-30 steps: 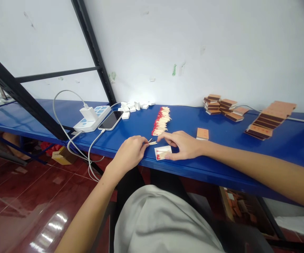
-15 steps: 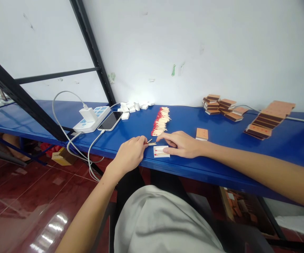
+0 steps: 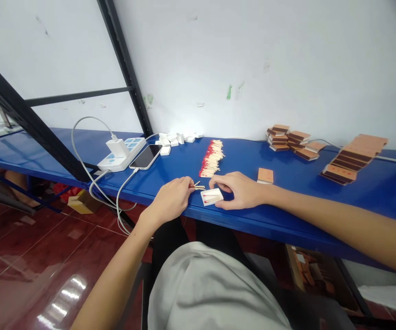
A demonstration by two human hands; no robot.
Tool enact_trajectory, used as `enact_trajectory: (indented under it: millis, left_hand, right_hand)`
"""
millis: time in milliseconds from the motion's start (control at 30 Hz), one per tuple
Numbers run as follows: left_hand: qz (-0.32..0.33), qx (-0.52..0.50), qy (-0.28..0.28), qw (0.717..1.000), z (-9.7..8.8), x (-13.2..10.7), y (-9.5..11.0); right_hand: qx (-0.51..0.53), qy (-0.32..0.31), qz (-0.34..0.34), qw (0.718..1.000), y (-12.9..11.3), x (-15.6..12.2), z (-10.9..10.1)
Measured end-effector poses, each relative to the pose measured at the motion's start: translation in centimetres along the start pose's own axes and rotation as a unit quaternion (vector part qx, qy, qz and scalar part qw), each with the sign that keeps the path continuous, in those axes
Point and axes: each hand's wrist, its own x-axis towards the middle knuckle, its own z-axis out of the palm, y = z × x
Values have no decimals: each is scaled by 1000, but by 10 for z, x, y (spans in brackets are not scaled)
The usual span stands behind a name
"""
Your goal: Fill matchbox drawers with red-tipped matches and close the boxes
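My left hand is closed on a few matches, their pale sticks poking out to the right of the fingertips. Just right of it, a small white matchbox tray lies tilted at the front of the blue table, with a few red-tipped matches inside. The thumb and forefinger of my right hand grip this tray at its far and near right corners. Behind both hands lies a long heap of red-headed matches. An orange matchbox sits behind my right wrist.
White trays lie by the wall, near a phone and a power strip with cables over the table edge. Matchboxes are piled at the back right, beside a leaning stack. A black frame post rises at left.
My right thumb and forefinger have moved from over the tray to grip its right side. The tray has turned slightly. My left hand stays in place with its matches.
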Motion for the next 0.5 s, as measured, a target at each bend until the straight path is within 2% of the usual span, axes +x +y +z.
enact_trajectory:
  millis: [233,500]
  left_hand:
    - [10,-15,9,1000,-2,-2,-1]
    - [3,-18,24,1000,-1,-2,8]
  right_hand:
    - [-6,1,9,1000,-4,1,-1]
    - [-10,7,13,1000,-2,1,1]
